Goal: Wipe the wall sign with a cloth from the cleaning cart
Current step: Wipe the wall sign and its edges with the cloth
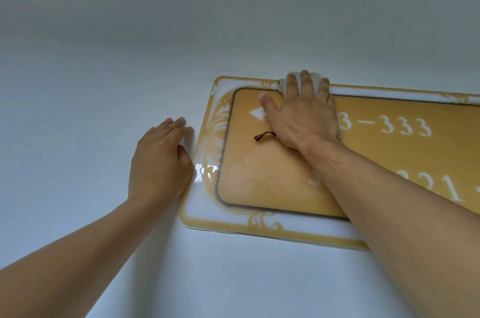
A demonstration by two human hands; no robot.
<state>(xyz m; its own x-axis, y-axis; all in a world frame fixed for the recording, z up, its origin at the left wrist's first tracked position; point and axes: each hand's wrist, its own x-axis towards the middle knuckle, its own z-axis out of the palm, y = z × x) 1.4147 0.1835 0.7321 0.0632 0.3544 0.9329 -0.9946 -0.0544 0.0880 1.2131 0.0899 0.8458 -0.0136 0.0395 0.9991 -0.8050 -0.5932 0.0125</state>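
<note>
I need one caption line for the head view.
Right hand presses cloth on sign; left hand braces beside it.

Cloth (315,84) mostly hidden under right hand (302,115). Sign (259,187) cut off by frame edge beyond right hand; leading digits covered by right hand and forearm.

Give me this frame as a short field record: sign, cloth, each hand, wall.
sign: yellow wall sign, white ornate border, white arrow and numbers
cloth: off-white cloth, at the sign's top edge, mostly hidden by the fingers
right hand: right hand flat, pressing the cloth on the sign
left hand: left hand flat on the wall, at the sign's left edge
wall: plain pale wall
cart: not in view
</note>
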